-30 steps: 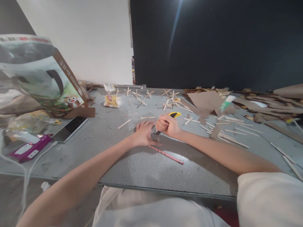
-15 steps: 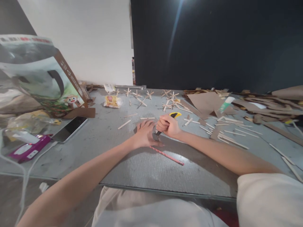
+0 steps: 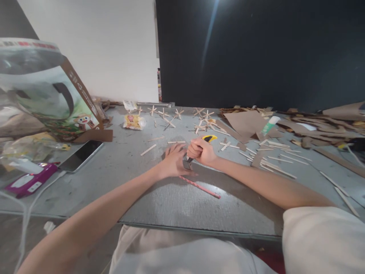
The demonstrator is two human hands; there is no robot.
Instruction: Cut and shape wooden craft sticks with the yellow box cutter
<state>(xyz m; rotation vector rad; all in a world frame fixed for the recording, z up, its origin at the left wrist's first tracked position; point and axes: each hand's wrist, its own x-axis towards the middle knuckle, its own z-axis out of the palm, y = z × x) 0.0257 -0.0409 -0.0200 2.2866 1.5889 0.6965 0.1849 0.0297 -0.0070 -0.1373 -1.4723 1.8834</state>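
Observation:
My right hand [image 3: 201, 151] is a fist wrapped round a yellow and black utility knife [image 3: 209, 138], blade end pointing down toward the grey table [image 3: 119, 167]. My left hand [image 3: 173, 161] lies flat with fingers together, pressing down a small dark piece whose shape is mostly hidden under the palm. The knife tip meets the table right beside the left fingertips. A pink pencil [image 3: 200, 187] lies just in front of both hands.
Loose wooden sticks [image 3: 273, 161] and glued stick stars [image 3: 176, 113] are scattered behind the hands. Brown cardboard scraps [image 3: 248, 121] pile at the right. A phone [image 3: 81, 155], a pink packet [image 3: 27, 183] and a printed bag [image 3: 48, 95] sit at the left.
Both hands hold nearly the same pose; the knife in my right hand has shifted slightly toward me beside the left fingers. The view has drifted a little.

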